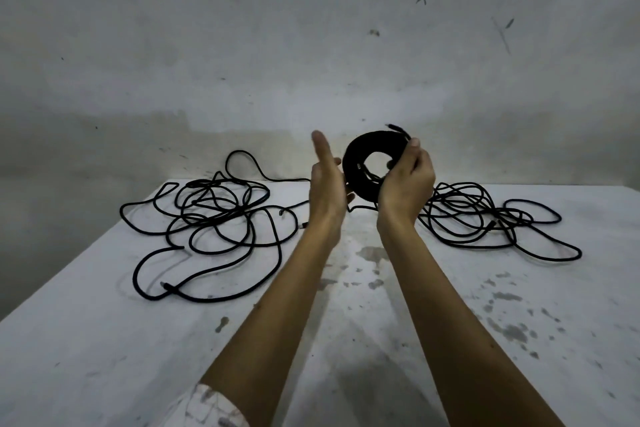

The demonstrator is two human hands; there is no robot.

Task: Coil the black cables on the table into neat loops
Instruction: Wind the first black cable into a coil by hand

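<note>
Two loose black cable tangles on white table [104,340]: left tangle [214,218] bigger, right tangle [485,218] smaller. Btwn them, held above table, wound coil [360,166]. Right hand [407,184] grips coil's right side, fingers curled round it. Left hand [327,184] flat, fingers straight, beside coil's left edge.

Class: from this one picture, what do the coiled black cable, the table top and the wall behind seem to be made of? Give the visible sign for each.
Coiled cable: matte black, no gloss, so probably rubber or braided sheathing; too small to tell which.
Table top: white painted surface with grey patches where the coat has chipped; what lies beneath is unclear.
Wall: likely painted plaster or cement, dull and mottled, with scuffs and flaked spots.
</note>
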